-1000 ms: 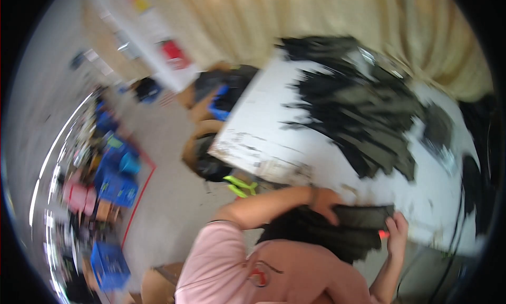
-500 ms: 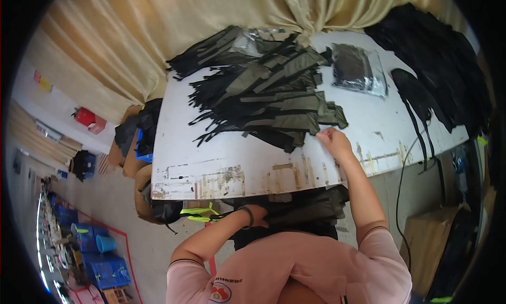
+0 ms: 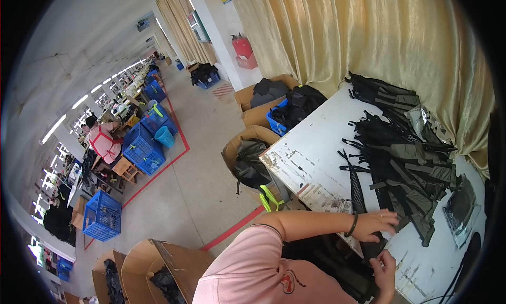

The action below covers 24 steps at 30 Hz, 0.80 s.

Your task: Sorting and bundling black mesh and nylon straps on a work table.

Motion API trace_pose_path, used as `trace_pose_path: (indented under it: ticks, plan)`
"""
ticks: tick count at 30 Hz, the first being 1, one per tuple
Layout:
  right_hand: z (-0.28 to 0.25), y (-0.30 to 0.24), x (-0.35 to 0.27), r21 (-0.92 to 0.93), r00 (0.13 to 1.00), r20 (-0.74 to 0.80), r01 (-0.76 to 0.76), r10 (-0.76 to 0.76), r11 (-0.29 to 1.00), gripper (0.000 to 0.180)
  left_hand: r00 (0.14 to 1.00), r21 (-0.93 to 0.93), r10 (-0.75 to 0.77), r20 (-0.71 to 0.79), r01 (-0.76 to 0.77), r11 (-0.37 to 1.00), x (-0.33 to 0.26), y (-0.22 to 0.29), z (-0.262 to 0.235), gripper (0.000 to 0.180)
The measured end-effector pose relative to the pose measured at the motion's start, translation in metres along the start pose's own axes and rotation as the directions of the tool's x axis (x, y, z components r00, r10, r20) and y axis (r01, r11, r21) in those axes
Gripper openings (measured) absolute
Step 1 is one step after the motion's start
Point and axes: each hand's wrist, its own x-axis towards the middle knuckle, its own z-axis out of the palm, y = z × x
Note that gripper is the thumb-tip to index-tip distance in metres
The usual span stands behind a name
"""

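My left hand (image 3: 375, 225), with a dark band at the wrist, reaches over the table's near edge. Its fingers are spread and rest at the near side of a heap of black mesh and olive fabric pieces (image 3: 406, 162). Closer to my body, my right hand (image 3: 385, 270) pinches the edge of a dark fabric piece (image 3: 373, 247) that lies below my left palm. Under the table edge, more dark fabric (image 3: 329, 259) lies close to my body, partly hidden by my left arm.
The white worn table (image 3: 311, 140) also bears a clear plastic packet (image 3: 461, 206). Left of it stand a cardboard box (image 3: 229, 151) with dark goods and a blue crate (image 3: 276, 122). Open cartons (image 3: 174, 262) sit behind me. A person (image 3: 105, 140) works beside blue crates (image 3: 145, 148).
The view has swung to the left. My left hand has risen from the fabric below the table to the heap. My right hand has drawn back toward me and now pinches a dark piece.
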Motion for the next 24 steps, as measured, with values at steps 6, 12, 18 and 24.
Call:
trace_pose_path:
  ticks: [6,12,18,24]
  plan:
    - [-0.002,0.009,-0.002,-0.126,0.846,-0.529,-0.005,-0.062,0.992,0.035,0.955,-0.202,-0.248,0.165,0.278,0.939,0.012,-0.010,0.039,0.018]
    - [0.022,0.011,0.011,-0.420,0.811,-0.533,-0.007,-0.240,0.908,0.045,0.919,-0.242,-0.351,0.180,0.387,0.890,0.018,-0.007,0.064,0.019]
    - [0.019,0.029,0.014,-0.388,0.800,-0.555,-0.008,-0.227,0.922,0.033,0.908,-0.262,-0.388,0.158,0.417,0.870,0.008,-0.012,0.061,0.026]
    - [-0.001,0.015,0.019,-0.462,0.892,-0.444,-0.148,-0.083,0.874,0.011,0.892,-0.261,-0.363,0.271,0.431,0.864,0.003,-0.009,0.059,0.030]
